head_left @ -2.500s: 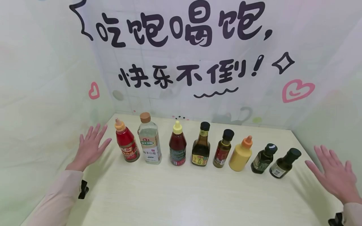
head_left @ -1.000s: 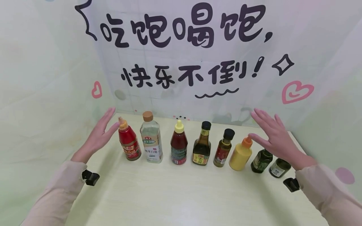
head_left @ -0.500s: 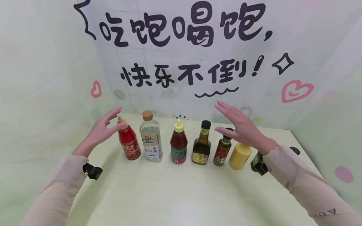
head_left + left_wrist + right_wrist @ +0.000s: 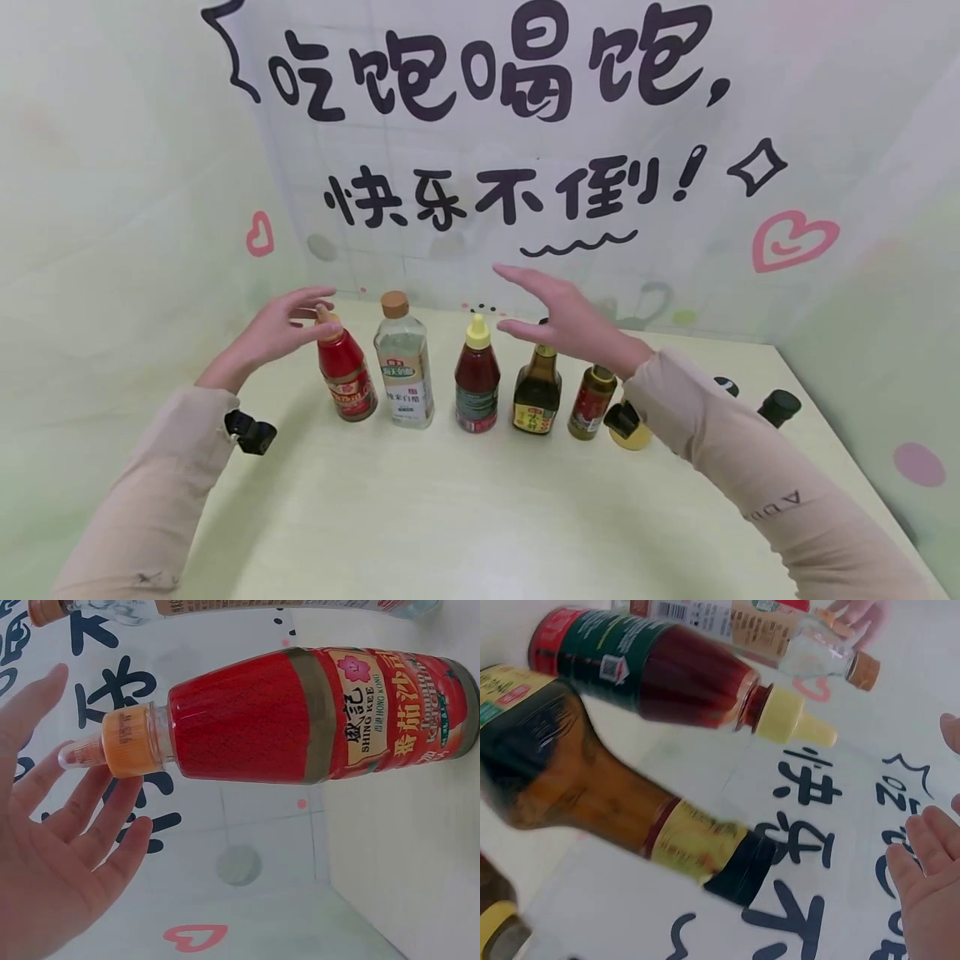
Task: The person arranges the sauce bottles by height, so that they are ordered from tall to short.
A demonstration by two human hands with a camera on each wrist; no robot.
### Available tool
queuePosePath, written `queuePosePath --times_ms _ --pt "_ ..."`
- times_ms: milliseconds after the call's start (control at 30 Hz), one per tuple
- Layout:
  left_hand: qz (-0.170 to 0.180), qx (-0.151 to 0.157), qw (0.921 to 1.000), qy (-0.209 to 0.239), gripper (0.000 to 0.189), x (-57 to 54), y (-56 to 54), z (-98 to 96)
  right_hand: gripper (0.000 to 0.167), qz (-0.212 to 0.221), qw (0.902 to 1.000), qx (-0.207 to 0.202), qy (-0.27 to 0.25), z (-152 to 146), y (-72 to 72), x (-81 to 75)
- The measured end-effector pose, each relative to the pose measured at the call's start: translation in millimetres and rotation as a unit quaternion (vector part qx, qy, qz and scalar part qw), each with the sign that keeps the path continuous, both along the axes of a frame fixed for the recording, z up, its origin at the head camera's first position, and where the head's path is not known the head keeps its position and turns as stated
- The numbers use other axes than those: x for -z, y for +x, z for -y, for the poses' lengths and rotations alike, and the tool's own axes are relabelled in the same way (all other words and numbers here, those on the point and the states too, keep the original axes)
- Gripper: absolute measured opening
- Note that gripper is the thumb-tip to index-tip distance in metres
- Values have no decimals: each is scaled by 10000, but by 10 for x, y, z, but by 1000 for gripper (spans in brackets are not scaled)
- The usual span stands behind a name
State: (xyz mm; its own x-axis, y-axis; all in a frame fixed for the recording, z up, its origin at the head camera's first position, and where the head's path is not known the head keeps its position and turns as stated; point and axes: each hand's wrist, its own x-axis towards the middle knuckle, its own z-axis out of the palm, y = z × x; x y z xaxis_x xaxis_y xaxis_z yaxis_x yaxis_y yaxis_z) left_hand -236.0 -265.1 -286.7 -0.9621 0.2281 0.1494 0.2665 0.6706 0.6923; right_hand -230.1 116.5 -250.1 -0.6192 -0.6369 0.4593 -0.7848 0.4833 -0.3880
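Observation:
At the left end of the bottle row stands a red ketchup bottle [image 4: 347,379] with an orange nozzle cap [image 4: 133,741]. My left hand [image 4: 281,329] is at that cap, thumb and fingers spread apart around it; whether they touch it I cannot tell. In the left wrist view several fingers of this left hand [image 4: 67,847] lie behind the nozzle. My right hand [image 4: 573,321] hovers with straight fingers over the dark soy sauce bottle [image 4: 537,392], hiding most of its black cap. Its fingertips point toward the yellow-capped dark red sauce bottle [image 4: 477,383]. It holds nothing.
A clear white vinegar bottle [image 4: 405,375] stands beside the ketchup. Further right are a small red-labelled bottle [image 4: 591,404], a yellow squeeze bottle [image 4: 632,437] and two dark-capped bottles, partly hidden by my right sleeve [image 4: 720,433]. Behind the pale table [image 4: 420,517] hangs a printed cloth [image 4: 465,267].
My right hand has swept left from beyond the row's right end to over the soy sauce bottle. My left hand has moved right to the ketchup cap, fingers bending slightly. The bottles stay standing.

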Motion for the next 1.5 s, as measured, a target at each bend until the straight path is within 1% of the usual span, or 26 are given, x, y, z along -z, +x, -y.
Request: queuePosePath --times_ms 100,200,300,433,567,767,933,1167,1233,1333,1500 --pt "90 104 9998 -112 62 -38 -14 -6 61 493 9984 -191 -200 142 -24 -35" --pt "202 149 9995 -173 64 -62 -31 -4 58 989 9929 -400 -520 297 -57 -60" --pt "362 159 9991 -163 65 -63 -55 9 55 1267 9876 -516 -764 454 -91 -87" --pt "559 112 9984 -66 65 -58 -88 36 54 1686 9788 -508 -1047 648 -142 -121" --pt "716 66 9974 -41 63 -58 -109 41 54 2184 9669 -352 -1271 816 -200 -121" --pt "942 107 9954 -106 63 -76 -132 54 57 2495 9614 -163 -1148 1033 -277 -68" --pt "921 194 9955 -137 59 -74 -161 73 58 2734 9546 -37 -1184 1176 -334 0" --pt "860 234 9960 -6 50 -2 -178 87 61 3029 9464 351 -1063 1343 -333 144" --pt "875 256 9958 33 48 21 -185 93 61 3051 9453 415 -1077 1377 -337 179" --pt "891 267 9956 92 46 50 -198 100 59 3073 9433 420 -1179 1413 -341 212" --pt "910 272 9951 278 44 94 -208 105 55 3043 9438 392 -1227 1450 -355 256"
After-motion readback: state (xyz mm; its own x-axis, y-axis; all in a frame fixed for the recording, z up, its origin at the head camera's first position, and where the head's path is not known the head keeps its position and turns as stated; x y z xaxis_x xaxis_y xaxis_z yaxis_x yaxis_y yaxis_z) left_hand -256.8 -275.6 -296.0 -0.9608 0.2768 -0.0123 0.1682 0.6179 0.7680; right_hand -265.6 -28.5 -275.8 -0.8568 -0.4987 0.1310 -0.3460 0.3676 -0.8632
